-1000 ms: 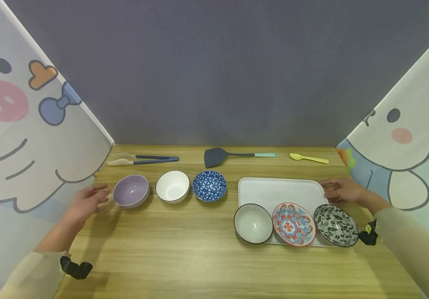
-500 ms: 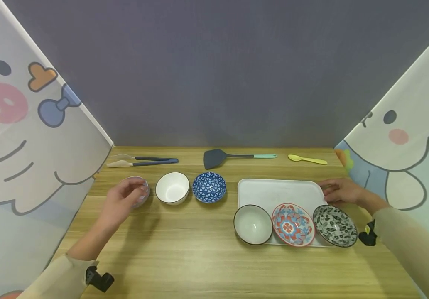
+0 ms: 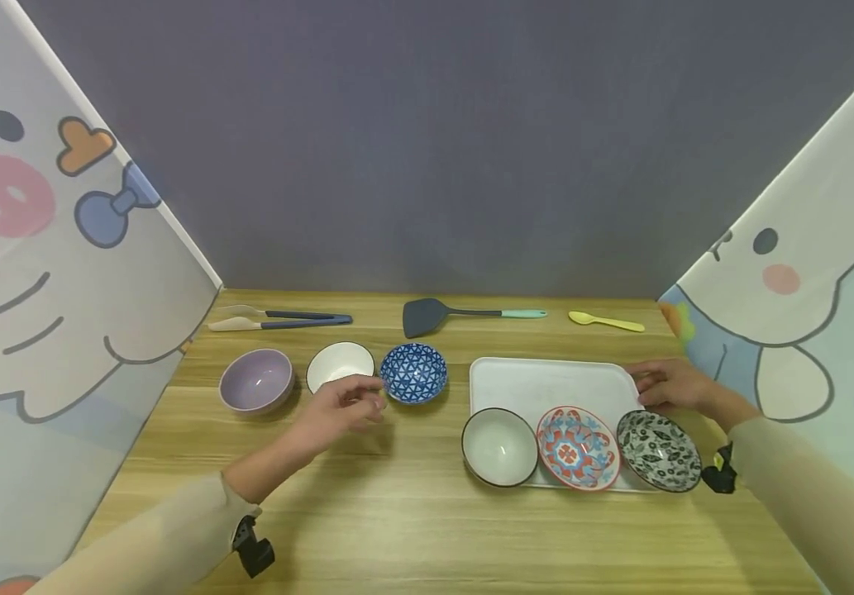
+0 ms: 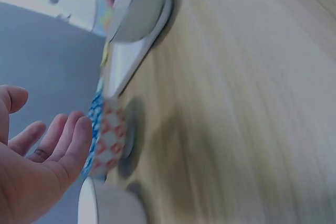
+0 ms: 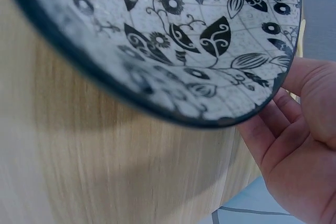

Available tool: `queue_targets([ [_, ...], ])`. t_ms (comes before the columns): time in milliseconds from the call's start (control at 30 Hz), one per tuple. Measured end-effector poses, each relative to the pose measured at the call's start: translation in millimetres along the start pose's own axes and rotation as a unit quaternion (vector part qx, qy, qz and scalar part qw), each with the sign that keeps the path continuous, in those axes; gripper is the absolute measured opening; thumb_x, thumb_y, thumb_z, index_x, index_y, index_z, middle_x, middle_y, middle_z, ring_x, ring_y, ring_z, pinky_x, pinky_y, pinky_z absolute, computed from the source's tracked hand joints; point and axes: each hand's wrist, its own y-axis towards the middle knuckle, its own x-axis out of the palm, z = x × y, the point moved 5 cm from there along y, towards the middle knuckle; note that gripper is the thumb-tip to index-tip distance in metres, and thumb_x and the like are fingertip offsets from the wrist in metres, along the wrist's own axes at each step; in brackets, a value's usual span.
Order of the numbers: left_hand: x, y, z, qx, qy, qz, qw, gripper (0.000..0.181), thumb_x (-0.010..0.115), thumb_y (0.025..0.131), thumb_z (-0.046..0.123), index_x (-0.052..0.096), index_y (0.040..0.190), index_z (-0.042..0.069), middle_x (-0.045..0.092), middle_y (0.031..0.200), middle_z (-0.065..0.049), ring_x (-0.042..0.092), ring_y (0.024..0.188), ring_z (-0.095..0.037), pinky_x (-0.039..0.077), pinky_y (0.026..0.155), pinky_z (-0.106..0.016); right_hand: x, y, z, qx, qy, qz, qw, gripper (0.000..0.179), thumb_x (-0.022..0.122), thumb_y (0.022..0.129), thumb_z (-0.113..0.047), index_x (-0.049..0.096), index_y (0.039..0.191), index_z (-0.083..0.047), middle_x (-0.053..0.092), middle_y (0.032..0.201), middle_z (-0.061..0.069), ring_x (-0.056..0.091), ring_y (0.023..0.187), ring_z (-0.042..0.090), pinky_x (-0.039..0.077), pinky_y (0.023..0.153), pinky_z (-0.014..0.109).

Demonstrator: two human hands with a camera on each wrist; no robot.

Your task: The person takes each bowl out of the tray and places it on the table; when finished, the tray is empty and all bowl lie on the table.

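My left hand hovers with loosely bent fingers between the white bowl and the blue patterned bowl, holding nothing. In the left wrist view its fingertips overlap the blue bowl, whose outside carries a red pattern. My right hand holds the right end of the white tray at its rim. Across the tray's front edge sit a pale dark-rimmed bowl, a red-and-blue floral bowl and a black-and-white leaf bowl. The leaf bowl hides the right fingertips in the right wrist view.
A purple bowl stands at the left. Along the back lie tongs, a dark spatula with a mint handle end, and a yellow spoon. A grey wall and printed side panels enclose the wooden table.
My left hand has moved right, from beside the purple bowl, over it, to the front of the white bowl. The right hand stays at the tray's end.
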Motion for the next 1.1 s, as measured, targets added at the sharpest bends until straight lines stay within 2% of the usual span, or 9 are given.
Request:
queue_targets([
  [167,30.8,10.5,-8.5,-0.015,-0.017,-0.05,0.9985,0.051,0.061,0.096,0.011,0.052,0.143,-0.008,0.065,0.119,-0.03,0.07,0.104,-0.04,0.062,0.089,-0.056,2,0.8,-1,-0.004,-0.01,-0.002,0.9999,0.066,0.072,0.09,0.002,0.041,0.147,0.015,0.07,0.115,0.027,0.07,0.087,0.017,0.064,0.071,0.034],
  [267,49.8,17.4,-13.4,-0.029,-0.033,-0.071,0.9965,0.054,0.062,0.095,0.011,0.05,0.145,-0.007,0.064,0.119,-0.031,0.072,0.103,-0.041,0.063,0.088,-0.055,1,0.1,-2,-0.009,-0.023,-0.002,0.9997,0.066,0.071,0.09,0.002,0.04,0.146,0.017,0.069,0.114,0.029,0.07,0.088,0.019,0.064,0.071,0.034],
  [400,72.3,25.1,-20.4,-0.056,-0.061,-0.085,0.9929,0.057,0.064,0.095,0.01,0.047,0.147,-0.009,0.064,0.117,-0.027,0.071,0.104,-0.045,0.064,0.085,-0.054,-1,0.5,-4,-0.001,-0.033,0.006,0.9994,0.065,0.073,0.089,0.0,0.043,0.145,0.015,0.068,0.113,0.027,0.069,0.089,0.019,0.064,0.073,0.034],
  [567,94.8,33.1,-26.2,-0.08,-0.085,-0.094,0.9887,0.06,0.066,0.096,0.011,0.045,0.149,-0.006,0.061,0.126,-0.026,0.071,0.104,-0.047,0.065,0.083,-0.052,-1,1.6,-4,0.009,-0.024,0.008,0.9996,0.067,0.074,0.088,0.0,0.043,0.146,0.015,0.068,0.115,0.027,0.07,0.092,0.021,0.065,0.075,0.034],
  [767,114.2,41.7,-34.0,-0.099,-0.084,-0.093,0.9872,0.065,0.072,0.093,0.014,0.047,0.151,0.001,0.06,0.134,-0.023,0.074,0.098,-0.041,0.066,0.077,-0.049,0,1.9,-2,0.015,-0.017,0.005,0.9997,0.067,0.074,0.088,0.0,0.043,0.145,0.015,0.068,0.115,0.026,0.07,0.093,0.021,0.065,0.075,0.036],
  [933,124.4,45.5,-38.1,-0.105,-0.086,-0.09,0.9867,0.067,0.075,0.09,0.013,0.048,0.152,0.004,0.06,0.132,-0.023,0.074,0.094,-0.034,0.066,0.075,-0.048,0,2.6,0,0.01,-0.023,0.009,0.9996,0.067,0.074,0.088,0.0,0.043,0.146,0.014,0.069,0.115,0.026,0.07,0.092,0.02,0.065,0.075,0.035],
  [1100,131.0,45.9,-35.6,-0.104,-0.086,-0.101,0.9857,0.067,0.074,0.09,0.013,0.048,0.152,0.006,0.06,0.127,-0.02,0.074,0.09,-0.03,0.066,0.075,-0.048,0,1.5,-2,0.007,-0.025,0.013,0.9996,0.066,0.074,0.088,0.0,0.044,0.145,0.015,0.069,0.113,0.025,0.07,0.09,0.02,0.065,0.072,0.035],
])
